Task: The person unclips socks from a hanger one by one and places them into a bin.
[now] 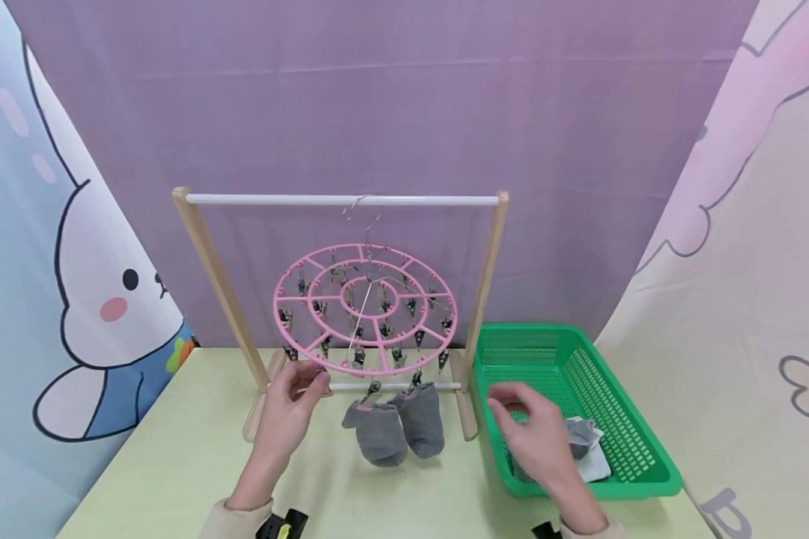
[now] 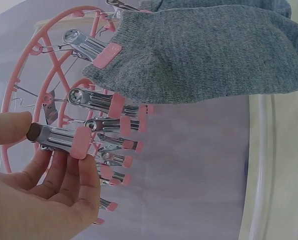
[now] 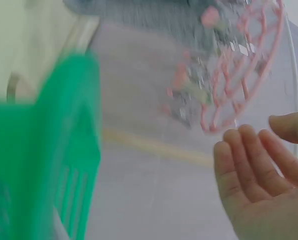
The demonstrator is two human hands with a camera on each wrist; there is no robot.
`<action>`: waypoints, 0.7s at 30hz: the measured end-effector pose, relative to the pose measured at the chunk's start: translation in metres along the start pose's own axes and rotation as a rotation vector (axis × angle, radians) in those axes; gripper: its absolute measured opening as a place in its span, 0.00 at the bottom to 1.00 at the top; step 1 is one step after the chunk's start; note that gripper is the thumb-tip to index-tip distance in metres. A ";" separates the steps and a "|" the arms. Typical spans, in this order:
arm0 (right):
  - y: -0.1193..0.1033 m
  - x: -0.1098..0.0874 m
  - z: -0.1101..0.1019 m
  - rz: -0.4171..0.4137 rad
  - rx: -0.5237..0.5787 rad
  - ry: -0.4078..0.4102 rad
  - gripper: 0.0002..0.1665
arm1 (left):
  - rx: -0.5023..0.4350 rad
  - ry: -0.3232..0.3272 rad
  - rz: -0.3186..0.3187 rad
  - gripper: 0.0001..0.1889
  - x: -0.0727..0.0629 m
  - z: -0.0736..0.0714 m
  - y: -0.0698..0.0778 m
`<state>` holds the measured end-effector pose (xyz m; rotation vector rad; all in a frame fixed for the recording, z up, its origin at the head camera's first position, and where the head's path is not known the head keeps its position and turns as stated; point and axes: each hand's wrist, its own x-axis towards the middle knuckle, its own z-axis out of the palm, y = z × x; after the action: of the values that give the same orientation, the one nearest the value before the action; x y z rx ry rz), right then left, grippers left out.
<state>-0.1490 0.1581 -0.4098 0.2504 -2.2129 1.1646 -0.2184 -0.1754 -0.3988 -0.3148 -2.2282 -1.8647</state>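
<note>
My left hand [image 1: 292, 408] pinches a metal clip [image 2: 61, 139] with pink tips between thumb and fingers. The clip belongs to the round pink hanger [image 1: 290, 348], at its front left edge. Two grey socks [image 1: 380, 434] hang from clips at the hanger's front, to the right of my left hand. Over the near part of the green basket [image 1: 647, 449] is my right hand [image 1: 532, 434], fingers slightly bent and nothing in them. In the right wrist view its palm and fingers [image 3: 261, 170] show, blurred and bare.
The hanger hooks over the white bar [image 1: 276, 200] of a wooden stand [image 1: 219, 281]. Several other metal clips [image 1: 398, 355] dangle beneath the rings. Inside the basket lie grey and white cloth pieces [image 1: 593, 457], partly behind my right hand. A purple curtain [image 1: 411, 112] hangs behind.
</note>
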 end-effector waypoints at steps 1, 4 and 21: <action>-0.001 0.000 0.006 -0.015 0.026 -0.014 0.11 | 0.001 0.000 -0.003 0.13 0.000 0.000 0.000; -0.003 0.000 0.025 -0.051 0.091 -0.056 0.12 | 0.008 -0.002 -0.015 0.13 -0.002 -0.001 0.000; -0.028 0.007 0.078 0.071 0.260 -0.301 0.11 | 0.034 -0.011 -0.005 0.14 -0.002 -0.004 -0.002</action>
<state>-0.1760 0.0801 -0.4191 0.4858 -2.3359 1.5421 -0.2166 -0.1796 -0.4011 -0.3139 -2.2674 -1.8293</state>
